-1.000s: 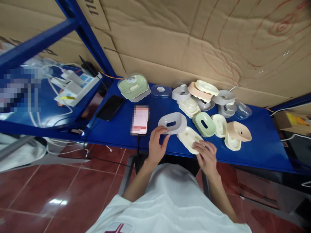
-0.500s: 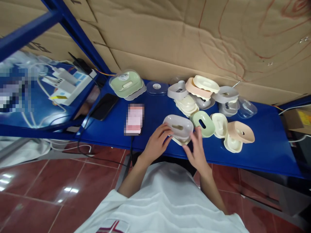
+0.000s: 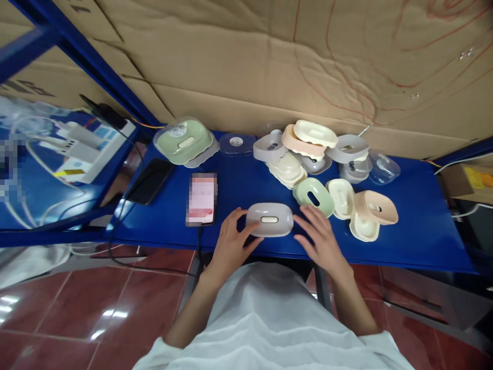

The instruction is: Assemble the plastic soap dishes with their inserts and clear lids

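Right of the phone [image 3: 204, 200], the left hand [image 3: 229, 244], nearer the grey dish [image 3: 269, 210], touches its phone-side end, grip unclear. The dish lies lengthwise away from the phone; just beside its far end, the right hand [image 3: 322, 239] spreads loose fingers, holding nothing.

Surface [image 3: 416, 246]: was blue.
Dish [image 3: 271, 210], front edge: was pale grey, cream at centre.
Cardboard [image 3: 215, 61], rear edge: was brown, marked with red curves.

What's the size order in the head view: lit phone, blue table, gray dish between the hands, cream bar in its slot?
Blue table
Gray dish and lit phone: too alike to rank
Cream bar
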Motion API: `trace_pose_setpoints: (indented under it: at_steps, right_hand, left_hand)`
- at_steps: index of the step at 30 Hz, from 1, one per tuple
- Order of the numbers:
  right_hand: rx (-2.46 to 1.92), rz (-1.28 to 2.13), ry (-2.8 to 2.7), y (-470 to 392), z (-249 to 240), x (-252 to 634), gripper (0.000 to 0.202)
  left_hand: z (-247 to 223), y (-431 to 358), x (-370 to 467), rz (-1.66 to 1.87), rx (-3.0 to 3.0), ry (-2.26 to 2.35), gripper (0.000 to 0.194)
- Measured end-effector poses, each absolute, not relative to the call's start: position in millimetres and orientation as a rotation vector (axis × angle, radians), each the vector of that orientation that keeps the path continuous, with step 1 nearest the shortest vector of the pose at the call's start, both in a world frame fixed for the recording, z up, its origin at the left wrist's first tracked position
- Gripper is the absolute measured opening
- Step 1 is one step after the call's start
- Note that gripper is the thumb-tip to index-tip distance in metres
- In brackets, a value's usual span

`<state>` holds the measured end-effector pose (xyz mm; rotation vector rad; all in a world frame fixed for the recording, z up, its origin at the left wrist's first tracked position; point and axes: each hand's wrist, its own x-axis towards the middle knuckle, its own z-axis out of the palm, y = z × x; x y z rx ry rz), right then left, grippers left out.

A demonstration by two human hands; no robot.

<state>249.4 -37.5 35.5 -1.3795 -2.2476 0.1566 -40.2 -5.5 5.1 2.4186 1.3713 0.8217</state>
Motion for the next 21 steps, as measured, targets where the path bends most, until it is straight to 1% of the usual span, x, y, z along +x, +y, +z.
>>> trace_pose_setpoints:
  at_steps: [2,5,6,9,10,11,13,16,18,21]
  right_hand:
    - [-1.422,0.026,-2.212,-22,46,256,0.046]
    - [-1.481,-0.084,-2.287,23,61,243,0.043]
    - [-1.543,-0.097,-2.290,41,64,234,0.045]
    - [-1.782,-0.102,-2.237,92,65,210,0.061]
    - [-1.841,-0.087,-2.204,104,64,205,0.062]
    - [-1.877,-0.067,-2.166,114,62,203,0.061]
    - [-1.877,-0.013,-2.082,123,61,204,0.051]
    - [-1.747,0.079,-1.967,121,64,219,0.036]
    - [-1.648,0.103,-1.915,113,69,230,0.031]
    - [-1.524,0.106,-1.945,99,71,239,0.033]
  left_hand:
    - [4,-9,-38,0.883,2.373,1.413,0.027]
    - [0,-8,-33,0.957,2.319,1.504,0.027]
    - [-2,-7,-31,0.971,2.302,1.533,0.028]
    - [-5,-4,-30,1.009,2.233,1.569,0.029]
    - [-5,-4,-31,1.022,2.207,1.564,0.028]
    - [-5,-4,-31,1.034,2.183,1.557,0.028]
    - [-5,-4,-33,1.057,2.156,1.537,0.027]
    - [-4,-3,-35,1.071,2.162,1.482,0.027]
    - [-3,-2,-36,1.056,2.152,1.458,0.028]
    - [-1,-1,-36,1.020,2.111,1.441,0.028]
